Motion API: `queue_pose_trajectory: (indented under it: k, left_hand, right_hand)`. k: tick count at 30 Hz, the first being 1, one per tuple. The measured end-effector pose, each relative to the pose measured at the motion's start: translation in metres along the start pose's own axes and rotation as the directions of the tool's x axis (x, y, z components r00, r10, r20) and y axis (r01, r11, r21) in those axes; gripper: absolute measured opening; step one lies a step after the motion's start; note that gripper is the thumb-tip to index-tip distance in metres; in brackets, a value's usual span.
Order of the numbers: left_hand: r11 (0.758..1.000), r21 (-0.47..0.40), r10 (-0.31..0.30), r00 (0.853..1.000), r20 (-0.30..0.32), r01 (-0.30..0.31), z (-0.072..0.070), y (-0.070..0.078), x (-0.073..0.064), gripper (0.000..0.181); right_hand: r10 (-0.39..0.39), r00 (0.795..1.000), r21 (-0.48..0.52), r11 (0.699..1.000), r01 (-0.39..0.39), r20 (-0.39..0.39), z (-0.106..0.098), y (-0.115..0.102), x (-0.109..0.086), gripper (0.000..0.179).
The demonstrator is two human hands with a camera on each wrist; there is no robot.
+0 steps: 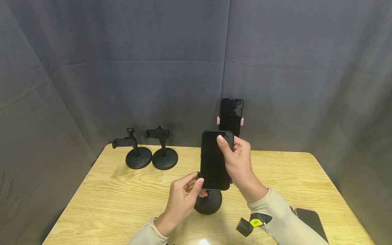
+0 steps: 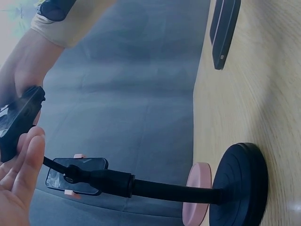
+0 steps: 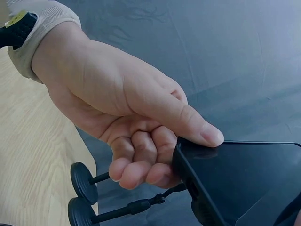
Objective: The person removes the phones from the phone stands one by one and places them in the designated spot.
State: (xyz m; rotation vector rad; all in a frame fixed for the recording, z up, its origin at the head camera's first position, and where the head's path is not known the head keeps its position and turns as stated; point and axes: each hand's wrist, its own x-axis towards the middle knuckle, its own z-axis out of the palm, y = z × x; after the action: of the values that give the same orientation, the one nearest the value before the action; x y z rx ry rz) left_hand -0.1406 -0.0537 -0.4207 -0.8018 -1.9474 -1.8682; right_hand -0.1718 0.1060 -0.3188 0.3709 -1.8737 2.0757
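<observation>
A black smartphone [image 1: 214, 163] stands upright, screen toward me, in front of a black phone stand whose round base [image 1: 209, 202] shows below it. My right hand [image 1: 240, 163] grips the phone's upper right edge, thumb on the screen and fingers behind. At the lower left edge, my left hand [image 1: 183, 199] pinches the stand's black clamp beside the phone, its thumb close to the phone's corner. The left wrist view shows the stand's stem [image 2: 174, 190] rising toward the phone. Most of the clamp is hidden behind the phone.
Behind, another phone [image 1: 231, 114] sits in a pink holder. Two black phone stands, one [image 1: 139, 157] beside the other [image 1: 164, 158], stand at the back left. Near my right sleeve lies a dark phone [image 1: 310, 219]. Grey curtains [image 1: 147, 85] surround the wooden table [image 1: 122, 200].
</observation>
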Motion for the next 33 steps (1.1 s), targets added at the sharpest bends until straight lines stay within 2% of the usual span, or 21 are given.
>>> queue_pose_trajectory:
  k: [6,13,23,33]
  left_hand:
    - [1.0,-0.005,-0.014,1.0,0.007,0.014,-0.0012,0.0002,0.0021,0.02]
    - [1.0,-0.012,-0.015,1.0,0.006,0.015,-0.0012,-0.0003,0.0024,0.019]
    - [1.0,-0.015,-0.014,1.0,-0.004,0.013,0.0015,-0.0006,-0.0014,0.019]
    - [1.0,-0.009,-0.017,1.0,-0.016,0.016,0.0029,0.0002,-0.0001,0.019]
  right_hand:
    - [-0.004,1.0,0.018,1.0,0.004,-0.012,0.0013,-0.0002,0.0014,0.018]
    - [0.044,0.999,0.041,0.998,-0.044,-0.006,0.0007,-0.0017,0.002,0.022]
    - [-0.004,0.997,-0.003,1.0,0.004,0.072,-0.0045,-0.0023,0.0042,0.023]
    - [0.014,0.999,0.012,1.0,-0.015,0.033,-0.0032,-0.0022,0.0057,0.022]
